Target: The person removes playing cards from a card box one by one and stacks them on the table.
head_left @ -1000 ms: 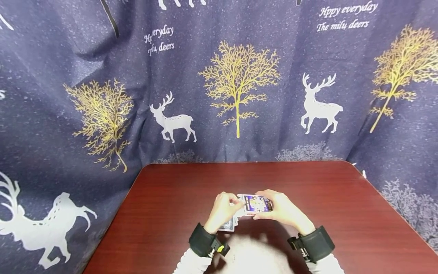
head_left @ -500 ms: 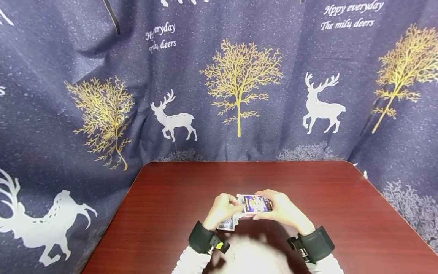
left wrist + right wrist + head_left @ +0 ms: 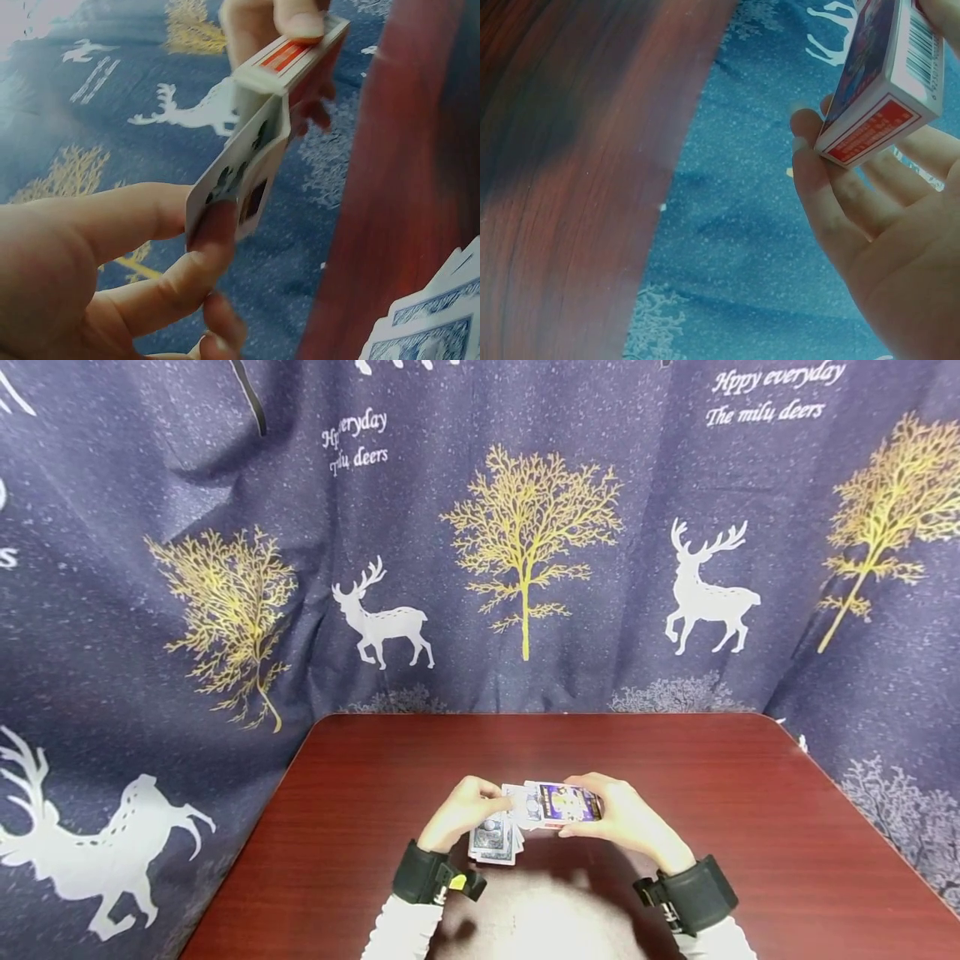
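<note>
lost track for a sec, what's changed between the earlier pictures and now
The left hand has moved left, away from the card box, drawing a card further out of it. The right hand still grips the box; the loose cards lie where they were.

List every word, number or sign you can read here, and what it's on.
"Hppy everyday / The milu deers": curtain, upper right in the head view.
"Hp…eryday / T…lu deers": same curtain, further left, partly lost in a fold.
"6…": barcode on the card box; later digits too blurred to trust.
Red panel and front print on the box: unreadable.
Pulled card: black marks, apparently clubs; no number readable.
</note>
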`<state>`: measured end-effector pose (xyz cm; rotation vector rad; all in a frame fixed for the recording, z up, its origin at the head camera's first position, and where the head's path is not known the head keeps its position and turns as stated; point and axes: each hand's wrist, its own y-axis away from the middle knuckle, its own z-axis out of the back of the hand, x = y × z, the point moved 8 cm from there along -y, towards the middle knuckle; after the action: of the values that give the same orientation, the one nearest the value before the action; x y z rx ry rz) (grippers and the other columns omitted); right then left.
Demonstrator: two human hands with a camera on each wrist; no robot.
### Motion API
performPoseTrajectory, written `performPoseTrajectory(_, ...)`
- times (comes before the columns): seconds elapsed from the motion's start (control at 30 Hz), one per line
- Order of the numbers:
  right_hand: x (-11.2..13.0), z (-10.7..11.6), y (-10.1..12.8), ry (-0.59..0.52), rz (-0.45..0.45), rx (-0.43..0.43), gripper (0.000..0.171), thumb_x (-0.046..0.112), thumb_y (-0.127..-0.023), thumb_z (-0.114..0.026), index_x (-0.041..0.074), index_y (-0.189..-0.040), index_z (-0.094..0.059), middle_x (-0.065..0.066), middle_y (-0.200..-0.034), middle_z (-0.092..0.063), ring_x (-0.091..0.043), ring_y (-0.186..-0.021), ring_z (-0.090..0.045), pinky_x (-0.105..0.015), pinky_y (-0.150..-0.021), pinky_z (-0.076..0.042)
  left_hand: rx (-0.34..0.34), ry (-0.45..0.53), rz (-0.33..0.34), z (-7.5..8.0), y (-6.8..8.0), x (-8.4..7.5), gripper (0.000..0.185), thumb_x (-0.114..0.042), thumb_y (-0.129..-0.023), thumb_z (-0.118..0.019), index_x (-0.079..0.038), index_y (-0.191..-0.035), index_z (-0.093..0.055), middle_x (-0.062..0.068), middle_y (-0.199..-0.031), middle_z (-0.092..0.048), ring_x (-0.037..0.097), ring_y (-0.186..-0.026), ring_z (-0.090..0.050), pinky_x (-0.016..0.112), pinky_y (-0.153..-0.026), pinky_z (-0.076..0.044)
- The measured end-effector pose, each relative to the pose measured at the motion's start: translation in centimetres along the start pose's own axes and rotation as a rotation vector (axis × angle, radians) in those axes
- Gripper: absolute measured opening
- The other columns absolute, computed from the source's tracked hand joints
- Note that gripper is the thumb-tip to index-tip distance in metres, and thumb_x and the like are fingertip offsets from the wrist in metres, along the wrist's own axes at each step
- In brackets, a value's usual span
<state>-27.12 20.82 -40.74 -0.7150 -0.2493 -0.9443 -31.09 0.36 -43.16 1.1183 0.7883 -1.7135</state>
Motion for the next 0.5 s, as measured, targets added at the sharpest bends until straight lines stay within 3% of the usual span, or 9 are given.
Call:
performPoseTrajectory(0.33, 0.1, 0.0, 0.1, 0.005, -0.005, -0.003, 0.061, 0.047, -0.065, -0.085, 0.015, -0.114, -0.067, 0.008, -0.102, -0.068, -0.001, -0.084, -0.057, -0.023, -0.074, -0.048, 0.05, 0.031, 0.006, 1.8, 0.2, 0.8, 0.019, -0.011, -0.088, -0.06, 0.006, -0.081, -0.066, -0.006, -0.064, -0.041, 0.011, -0.062, -0.038, 0.025, -0.056, -0.031)
performPoseTrajectory(0.5, 0.0, 0.0, 0.0, 0.015, -0.006, -0.004, 0.061, 0.047, -0.065, -0.085, 0.016, -0.114, -0.067, 0.009, -0.101, -0.068, 0.0, -0.083, -0.057, -0.023, -0.073, -0.048, 0.035, 0.026, 0.025, 2.9, 0.0, 1.2, 0.019, -0.011, -0.091, -0.053, 0.001, -0.078, -0.061, -0.003, -0.068, -0.046, 0.014, -0.069, -0.046, 0.029, -0.066, -0.042)
